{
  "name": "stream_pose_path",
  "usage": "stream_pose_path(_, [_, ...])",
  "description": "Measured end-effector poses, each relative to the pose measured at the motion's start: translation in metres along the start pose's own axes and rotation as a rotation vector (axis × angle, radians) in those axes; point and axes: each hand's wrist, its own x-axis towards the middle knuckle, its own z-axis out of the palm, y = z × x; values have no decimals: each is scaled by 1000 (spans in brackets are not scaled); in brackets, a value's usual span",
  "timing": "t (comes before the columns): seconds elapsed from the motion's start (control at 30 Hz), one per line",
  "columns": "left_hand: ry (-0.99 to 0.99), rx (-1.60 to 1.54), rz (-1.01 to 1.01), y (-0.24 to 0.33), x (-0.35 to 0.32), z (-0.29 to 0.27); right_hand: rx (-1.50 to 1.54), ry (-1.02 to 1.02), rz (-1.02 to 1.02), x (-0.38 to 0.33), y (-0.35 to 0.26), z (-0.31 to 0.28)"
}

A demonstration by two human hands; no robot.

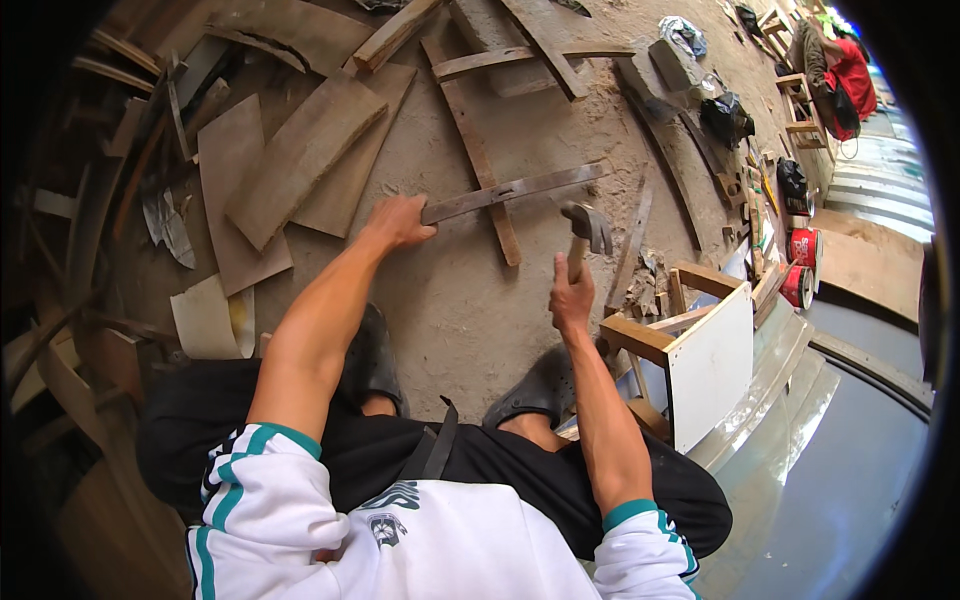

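Observation:
My left hand point(402, 222) is closed around the near-left end of a narrow wooden strip point(540, 184). That strip lies across a longer wooden batten point(468, 140) on the dirt ground, and a dark mark or hole shows near where they cross. In my right hand point(572, 298) is a claw hammer point(588, 230), gripped by its wooden handle, with the metal head raised just right of the strip's far part. The hammer head is apart from the wood. Most of the handle is hidden inside my fist.
Several wooden boards point(305, 160) are piled at left. A small wooden frame with a white panel point(712, 368) stands beside my right knee. Red cans point(800, 265), a black plastic bag point(727, 120) and concrete blocks point(676, 68) lie to the right. A person in red point(850, 85) is at far right.

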Motion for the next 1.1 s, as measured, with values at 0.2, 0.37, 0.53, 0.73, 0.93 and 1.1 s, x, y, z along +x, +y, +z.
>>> stream_pose_path(0.2, [-43, 50, -133, 10, -2, -7, -14, -239, -86, -12, -63, 34])
stream_pose_path(0.37, [-40, 62, -149, 20, -1, -8, -58, -266, -6, -13, -71, 44])
stream_pose_path(0.53, [-45, 36, -171, 11, -1, -2, 33, -132, -151, -4, -105, 36])
stream_pose_path(0.73, [-93, 39, -175, 20, 2, -9, -40, -174, -258, -9, -80, 41])
stream_pose_path(0.93, [-40, 52, -171, 20, 3, -3, 7, -237, 32, 14, -102, 36])
stream_pose_path(1.1, [-57, 53, -177, 16, 2, -4, 21, -180, -153, -2, -105, 39])
